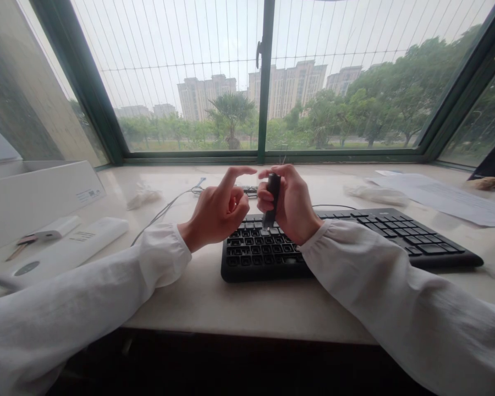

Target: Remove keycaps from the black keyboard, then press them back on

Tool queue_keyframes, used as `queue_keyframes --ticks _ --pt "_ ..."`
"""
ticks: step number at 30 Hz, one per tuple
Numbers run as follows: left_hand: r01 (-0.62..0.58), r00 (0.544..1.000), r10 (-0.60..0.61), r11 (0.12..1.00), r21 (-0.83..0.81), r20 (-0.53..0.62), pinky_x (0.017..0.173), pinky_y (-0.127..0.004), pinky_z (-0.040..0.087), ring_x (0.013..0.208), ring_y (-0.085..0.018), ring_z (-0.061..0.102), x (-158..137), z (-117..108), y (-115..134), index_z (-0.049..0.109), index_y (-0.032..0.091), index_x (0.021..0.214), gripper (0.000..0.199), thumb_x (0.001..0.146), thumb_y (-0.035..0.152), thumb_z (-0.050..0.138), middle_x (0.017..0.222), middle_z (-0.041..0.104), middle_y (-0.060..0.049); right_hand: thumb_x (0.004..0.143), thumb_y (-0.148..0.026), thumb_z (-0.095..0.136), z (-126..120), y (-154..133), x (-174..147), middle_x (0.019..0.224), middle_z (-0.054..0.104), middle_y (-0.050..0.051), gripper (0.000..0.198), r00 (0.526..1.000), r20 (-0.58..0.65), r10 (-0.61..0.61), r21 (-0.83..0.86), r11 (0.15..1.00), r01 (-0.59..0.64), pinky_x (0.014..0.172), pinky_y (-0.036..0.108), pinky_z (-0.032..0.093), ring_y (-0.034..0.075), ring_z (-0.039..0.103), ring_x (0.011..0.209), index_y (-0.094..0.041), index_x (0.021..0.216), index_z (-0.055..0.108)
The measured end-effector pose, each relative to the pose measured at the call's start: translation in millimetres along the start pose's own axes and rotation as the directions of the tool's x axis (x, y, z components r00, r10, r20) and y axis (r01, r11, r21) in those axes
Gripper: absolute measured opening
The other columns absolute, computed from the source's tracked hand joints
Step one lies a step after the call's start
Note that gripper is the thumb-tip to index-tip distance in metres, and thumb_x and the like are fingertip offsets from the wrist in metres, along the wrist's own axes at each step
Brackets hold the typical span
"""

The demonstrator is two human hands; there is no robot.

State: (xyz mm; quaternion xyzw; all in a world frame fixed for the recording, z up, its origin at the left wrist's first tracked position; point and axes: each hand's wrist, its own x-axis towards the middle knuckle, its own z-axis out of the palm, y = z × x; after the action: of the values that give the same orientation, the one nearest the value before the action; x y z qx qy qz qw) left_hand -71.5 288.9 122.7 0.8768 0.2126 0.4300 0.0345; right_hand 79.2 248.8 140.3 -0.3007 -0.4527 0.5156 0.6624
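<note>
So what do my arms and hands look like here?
The left sleeve and right sleeve are white, long and loose, wrinkled, with gathered ends. The left hand and right hand are ungloved.

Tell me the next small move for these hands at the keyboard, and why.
Probably rest the left hand on the left end of the keyboard to steady it. The right hand grips a black tool, its lower end pointing down at the exposed key slots, while the left is raised with its index finger out and nothing visibly held.
</note>
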Motion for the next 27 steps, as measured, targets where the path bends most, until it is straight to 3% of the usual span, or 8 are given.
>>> queue_keyframes --ticks 8,23,27 --pt "-0.009 1.000 0.009 1.000 0.020 -0.007 0.044 -0.020 0.028 0.040 -0.006 0.036 0.1 -0.8 1.3 0.043 0.016 0.129 0.047 0.082 0.012 0.047 0.050 0.042 0.011 0.081 -0.035 0.045 -4.8 -14.3 5.2 0.048 0.035 -0.006 0.016 0.969 -0.134 0.209 0.045 0.978 -0.205 0.041 0.022 0.024 0.009 0.028 0.041 -0.021 0.081 0.040" --pt "-0.026 1.000 0.026 0.999 0.029 0.001 0.043 -0.019 0.028 0.039 -0.006 0.038 0.3 -1.6 0.2 0.043 0.016 0.129 0.046 0.083 0.014 0.047 0.050 0.044 0.011 0.080 -0.036 0.044 -3.7 -12.8 2.8 0.047 0.033 -0.007 0.015 0.972 -0.091 0.218 0.039 0.976 -0.216 0.041 0.023 0.025 0.010 0.028 0.040 -0.021 0.080 0.040" --pt "-0.004 1.000 0.004 0.999 0.047 -0.002 0.044 -0.019 0.029 0.040 -0.007 0.038 0.0 -1.9 0.4 0.044 0.015 0.129 0.046 0.083 0.013 0.048 0.050 0.044 0.011 0.079 -0.035 0.042 -5.7 -18.4 -0.8 0.046 0.029 -0.007 0.014 0.980 0.032 0.199 0.083 0.976 -0.201 0.041 0.024 0.024 0.010 0.022 0.040 -0.022 0.076 0.041"
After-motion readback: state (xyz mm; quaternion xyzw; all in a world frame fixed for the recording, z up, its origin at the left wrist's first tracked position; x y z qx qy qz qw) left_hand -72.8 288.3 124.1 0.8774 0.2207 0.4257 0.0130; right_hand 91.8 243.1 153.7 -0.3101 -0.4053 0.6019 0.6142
